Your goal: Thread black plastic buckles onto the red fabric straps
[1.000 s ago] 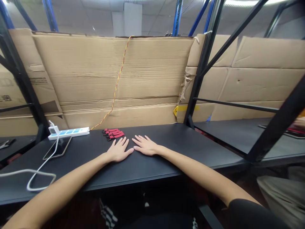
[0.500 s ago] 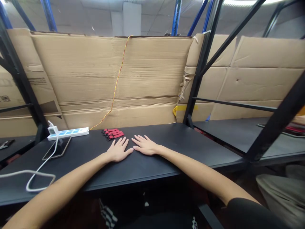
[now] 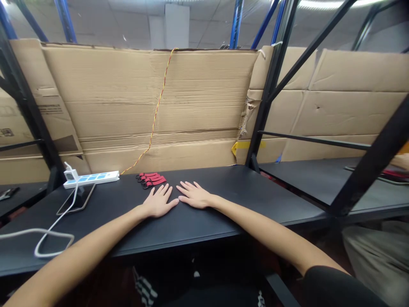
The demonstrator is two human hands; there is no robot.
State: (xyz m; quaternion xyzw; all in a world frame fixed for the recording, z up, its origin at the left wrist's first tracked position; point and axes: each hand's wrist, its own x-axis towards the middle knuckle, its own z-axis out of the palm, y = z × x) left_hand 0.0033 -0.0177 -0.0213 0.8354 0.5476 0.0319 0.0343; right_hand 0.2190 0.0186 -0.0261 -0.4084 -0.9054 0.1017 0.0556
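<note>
My left hand [image 3: 159, 202] lies palm down on the black tabletop [image 3: 204, 224], fingers spread. Beside it my right hand [image 3: 194, 195] rests flat too, its fingers apart and pointing inward. The two thumbs nearly meet; whether they touch I cannot tell. Neither hand holds anything. Just beyond my left fingertips is a small group of red fabric straps [image 3: 153, 179] with black rings or buckles at their left ends.
At the left, a white power strip [image 3: 92, 179] carries a plugged-in charger [image 3: 70, 174]. Its white cable [image 3: 53, 232] loops past a phone [image 3: 78, 199]. Cardboard [image 3: 198, 98] walls the back, with a twisted yellow-red cord [image 3: 155, 113] hanging down it. Black posts [image 3: 265, 102] flank the table.
Both my hands and the straps stay in place. At the lower right, grey clothing of what looks like another person has shifted slightly.
</note>
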